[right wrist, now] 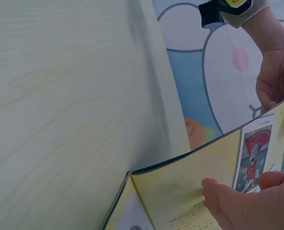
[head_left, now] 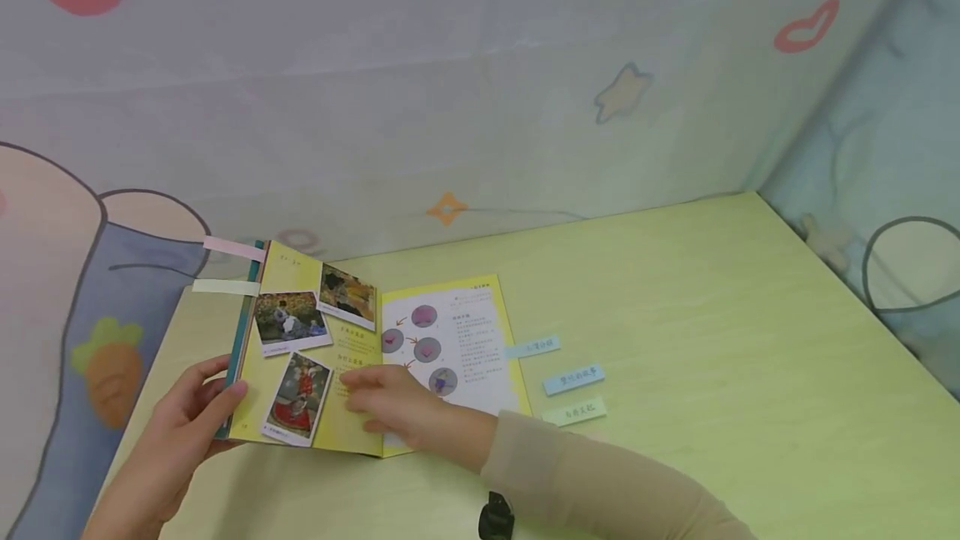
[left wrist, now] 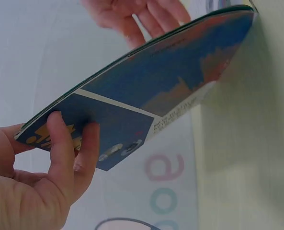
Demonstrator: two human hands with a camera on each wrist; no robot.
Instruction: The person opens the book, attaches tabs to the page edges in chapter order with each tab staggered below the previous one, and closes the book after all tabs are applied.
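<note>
- Two hands work one open book (head_left: 360, 357) lying on the pale green table (head_left: 712, 315).
- Left hand (head_left: 180, 423) pinches the book's raised left edge, thumb on the page, fingers curled behind the cover.
- Right hand (head_left: 397, 411) rests on the yellow page beside that grip, fingers fairly straight.
- Three paper labels (head_left: 573, 379) lie well right of both hands.

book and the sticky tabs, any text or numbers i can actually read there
No text reads clearly enough to quote.
Book pages: printed lines, too small and blurred.
Three tabs on the table: handwritten characters, blurred.
Pink tab and pale tab sticking out of the book: no writing visible.
Back cover: small print on its white strip, unreadable.
</note>
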